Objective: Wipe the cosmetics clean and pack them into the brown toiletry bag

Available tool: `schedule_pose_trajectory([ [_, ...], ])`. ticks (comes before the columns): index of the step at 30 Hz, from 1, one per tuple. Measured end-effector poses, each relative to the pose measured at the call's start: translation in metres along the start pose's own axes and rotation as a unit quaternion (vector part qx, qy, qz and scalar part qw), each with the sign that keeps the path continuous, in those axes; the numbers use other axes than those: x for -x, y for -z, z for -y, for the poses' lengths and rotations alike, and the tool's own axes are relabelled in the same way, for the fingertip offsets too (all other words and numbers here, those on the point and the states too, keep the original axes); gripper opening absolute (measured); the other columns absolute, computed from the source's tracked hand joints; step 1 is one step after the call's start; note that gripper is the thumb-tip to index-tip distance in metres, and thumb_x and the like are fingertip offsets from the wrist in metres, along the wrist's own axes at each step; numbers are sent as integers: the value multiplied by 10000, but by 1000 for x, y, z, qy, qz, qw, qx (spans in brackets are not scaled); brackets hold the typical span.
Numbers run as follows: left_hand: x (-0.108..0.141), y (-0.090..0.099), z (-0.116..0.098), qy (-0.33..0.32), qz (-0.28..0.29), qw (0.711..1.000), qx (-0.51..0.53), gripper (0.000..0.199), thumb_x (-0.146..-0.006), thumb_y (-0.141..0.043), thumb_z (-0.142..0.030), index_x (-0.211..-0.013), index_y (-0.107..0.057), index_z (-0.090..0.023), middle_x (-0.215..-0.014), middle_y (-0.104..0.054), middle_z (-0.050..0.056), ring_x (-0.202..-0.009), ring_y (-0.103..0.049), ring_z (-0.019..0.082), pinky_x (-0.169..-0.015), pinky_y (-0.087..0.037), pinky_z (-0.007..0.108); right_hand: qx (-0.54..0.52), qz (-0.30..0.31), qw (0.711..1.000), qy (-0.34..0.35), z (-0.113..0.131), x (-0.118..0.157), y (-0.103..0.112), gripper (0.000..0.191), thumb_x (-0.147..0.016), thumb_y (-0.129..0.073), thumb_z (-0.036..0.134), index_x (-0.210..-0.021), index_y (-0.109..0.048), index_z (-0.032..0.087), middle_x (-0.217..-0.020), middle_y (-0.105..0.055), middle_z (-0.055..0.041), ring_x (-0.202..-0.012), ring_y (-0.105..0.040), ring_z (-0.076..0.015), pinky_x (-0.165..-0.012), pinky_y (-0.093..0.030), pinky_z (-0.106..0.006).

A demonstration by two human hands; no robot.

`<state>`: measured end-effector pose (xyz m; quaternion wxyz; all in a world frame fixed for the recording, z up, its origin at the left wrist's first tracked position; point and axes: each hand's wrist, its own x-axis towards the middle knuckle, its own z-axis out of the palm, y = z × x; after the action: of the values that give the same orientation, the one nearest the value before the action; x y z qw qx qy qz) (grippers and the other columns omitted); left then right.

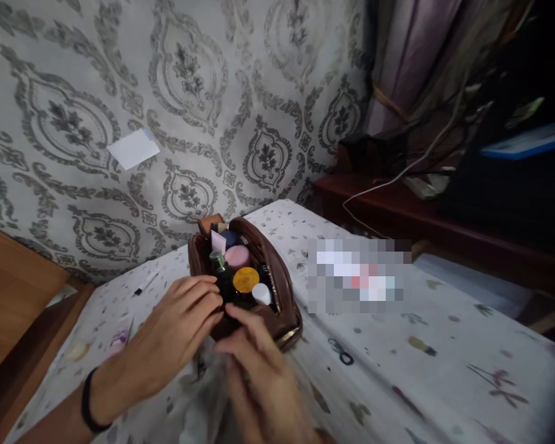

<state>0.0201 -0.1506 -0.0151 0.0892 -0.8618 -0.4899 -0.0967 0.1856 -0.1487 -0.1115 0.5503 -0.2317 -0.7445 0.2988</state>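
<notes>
A brown zip bag (284,280) stands unzipped on the patterned cloth, packed with a yellow-lidded jar (246,280), a pink round container (237,256), a white cap (261,294) and a dark bottle (219,264). My left hand (180,327), with a black wristband, reaches over the bag's near left edge; its fingers are bent, and what they hold, if anything, is hidden. Motion smears my right hand (263,376), which is at the bag's near edge. Beneath both hands lies a blurred translucent plastic wrap (198,407).
On the cloth (374,370) lie a small tube (120,336) and a pen-like item (147,281) at left, and a black ring-handled item (345,356) at right. A pixelated patch covers something beyond the bag. A dark red shelf (379,206) with a cable borders the right.
</notes>
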Motion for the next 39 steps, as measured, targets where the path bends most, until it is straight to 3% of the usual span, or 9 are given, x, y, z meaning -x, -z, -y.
schedule_pose_trajectory([
  [3, 17, -17, 0, -11, -73, 997, -2, 247, -988, -442, -118, -1199, -569, -135, -1234, -617, 108, -1268, -495, 210, -1078, -437, 365, 11, 7, 999, 33, -3, -45, 42, 285, -881, -417, 28, -1016, -611, 188, -1091, -671, -101, -998, -658, -181, -852, -549, -290],
  [6, 23, -31, 0, -14, -127, 992, -8, 288, -948, -461, -27, -1212, -558, -89, -1251, -592, 137, -1299, -471, 219, -1133, -392, 383, 105, 138, 980, 93, -15, -96, 64, 278, -888, -419, 14, -963, -642, 162, -960, -690, -83, -921, -633, -199, -805, -531, -313],
  [10, 26, -41, -2, -12, -170, 985, -16, 300, -913, -477, 31, -1185, -560, -62, -1229, -581, 145, -1303, -466, 228, -1155, -364, 399, 254, 440, 849, 141, -33, -142, 56, 203, -808, -554, -25, -836, -677, 134, -909, -698, -82, -910, -612, -214, -784, -487, -310],
  [13, 26, -45, -2, -10, -180, 983, -21, 284, -902, -482, 44, -1154, -570, -54, -1219, -576, 147, -1301, -467, 232, -1152, -361, 395, 279, 535, 769, 214, -41, -154, 37, 161, -795, -596, -9, -842, -684, 117, -930, -703, -93, -932, -609, -229, -827, -461, -336],
  [20, 28, -47, 0, -12, -175, 984, -28, 263, -908, -496, 22, -1142, -585, -60, -1214, -570, 144, -1311, -461, 245, -1142, -382, 413, 252, 596, 721, 248, -45, -159, 10, 164, -857, -546, 39, -889, -691, 110, -852, -708, -96, -803, -640, -221, -609, -408, -316],
  [28, 25, -48, -5, 19, -207, 977, -39, 259, -892, -508, 30, -1104, -592, -94, -1172, -542, 127, -1254, -493, 241, -1077, -444, 411, 263, 645, 666, 268, -39, -162, 0, 225, -941, -517, 94, -868, -729, 100, -801, -733, -95, -741, -652, -200, -570, -398, -307],
  [31, 25, -47, -7, 20, -215, 976, -41, 253, -897, -495, 36, -1097, -586, -90, -1161, -537, 129, -1240, -498, 235, -1069, -449, 401, 275, 642, 652, 295, -39, -163, -11, 269, -970, -473, 98, -907, -734, 81, -900, -750, -123, -875, -681, -231, -636, -448, -323],
  [35, 26, -48, -9, 23, -213, 976, -44, 266, -893, -495, 46, -1115, -576, -75, -1178, -517, 136, -1254, -482, 233, -1077, -442, 382, 300, 668, 638, 238, -28, -165, -18, 237, -980, -500, 127, -1032, -724, 74, -1157, -722, -143, -1129, -646, -246, -804, -500, -310],
  [39, 27, -50, -9, 24, -220, 974, -49, 246, -898, -494, 31, -1104, -582, -73, -1172, -521, 145, -1246, -488, 247, -1046, -479, 398, 325, 676, 630, 200, -15, -168, -19, 223, -968, -526, 136, -1055, -727, 93, -1179, -722, -134, -1142, -656, -248, -798, -534, -298],
])
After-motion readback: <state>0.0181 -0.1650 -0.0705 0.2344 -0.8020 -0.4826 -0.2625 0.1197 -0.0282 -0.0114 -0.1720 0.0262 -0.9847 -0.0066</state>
